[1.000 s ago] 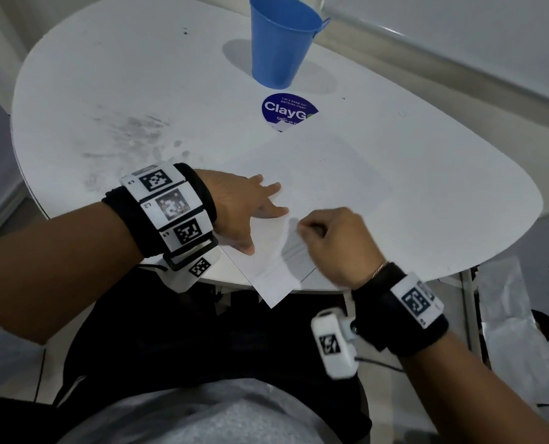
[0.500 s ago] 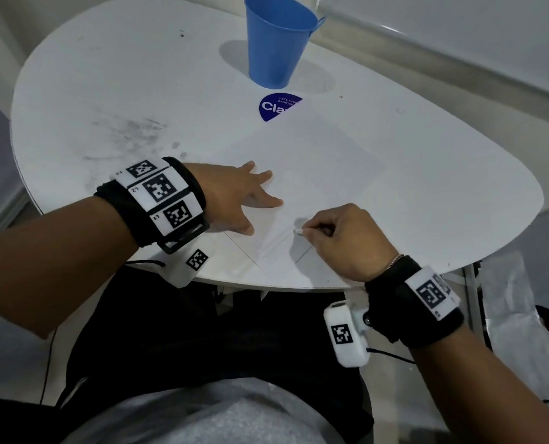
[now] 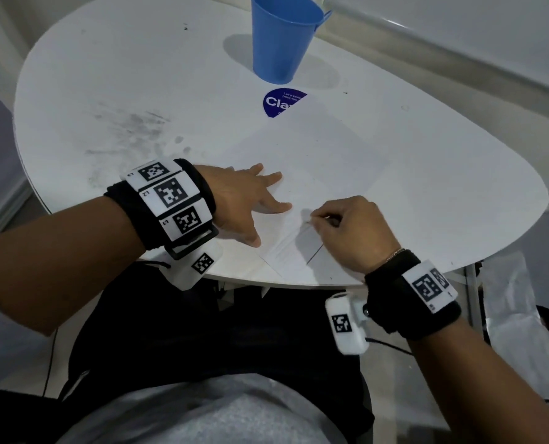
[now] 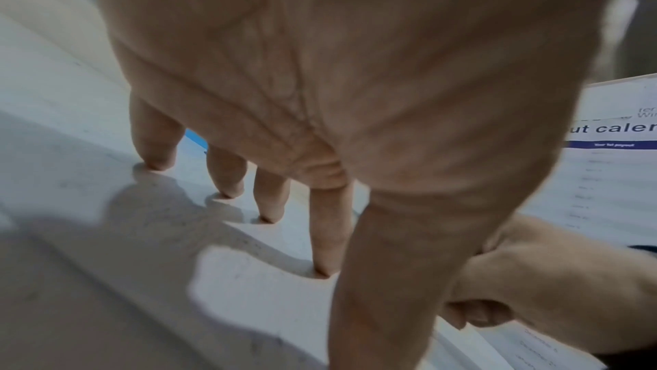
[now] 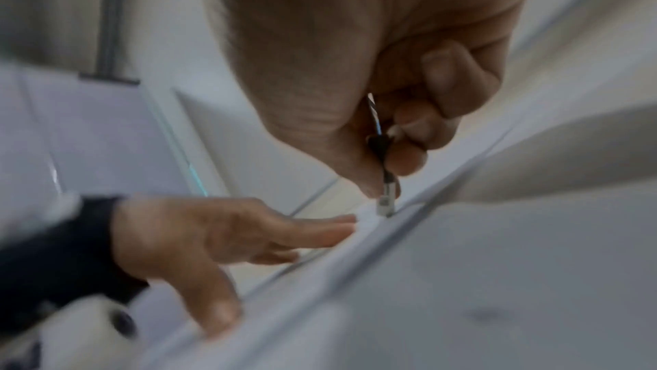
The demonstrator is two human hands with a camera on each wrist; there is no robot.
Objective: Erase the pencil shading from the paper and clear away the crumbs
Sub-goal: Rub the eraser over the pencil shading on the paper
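Two hands worked: the left hand (image 3: 244,200) lay flat on the white paper sheet (image 3: 314,174) on the bench (image 3: 138,75). Just right, the right hand (image 3: 350,229) pinched a thin eraser stick (image 5: 385,202), tip down on the sheet.

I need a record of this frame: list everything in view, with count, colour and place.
table: one, white, oval, smudged grey at its left
paper: one sheet, white, on the table's near side, one corner over the sticker
sticker: one, dark blue with white lettering, on the table in front of the cup
cup: one, blue, upright at the table's far edge
printed sheets: white, on the floor to the right
eraser: one, small, whitish tip, touching the paper
left hand: fingers spread flat, pressing the paper
right hand: pinches the eraser
wrist bands: two, black with white marker tags
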